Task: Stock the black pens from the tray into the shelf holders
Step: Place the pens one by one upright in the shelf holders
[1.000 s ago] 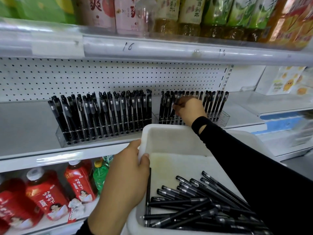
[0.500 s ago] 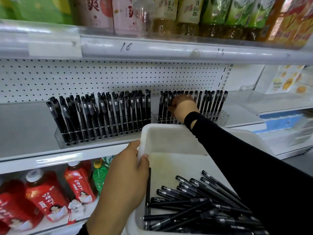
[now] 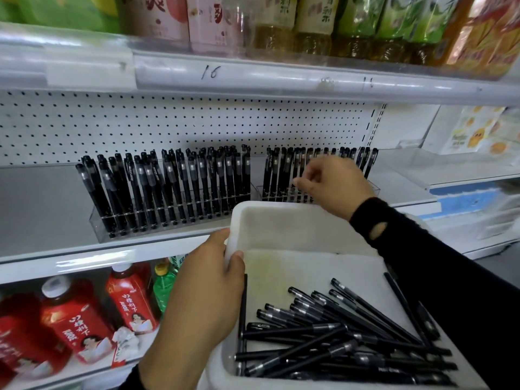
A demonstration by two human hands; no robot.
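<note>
Fingers (image 3: 302, 183) of your right hand (image 3: 334, 187) are pinched at the pens standing in the right holder (image 3: 372, 190) on the shelf (image 3: 42, 209), though you cannot tell whether they grip one, while your left hand (image 3: 208, 294) clamps the left rim of the white tray (image 3: 281, 229). Loose black pens (image 3: 337, 333) lie heaped toward the tray's near right corner, and the left holder (image 3: 97, 225) by the shelf's front edge stands full.
</note>
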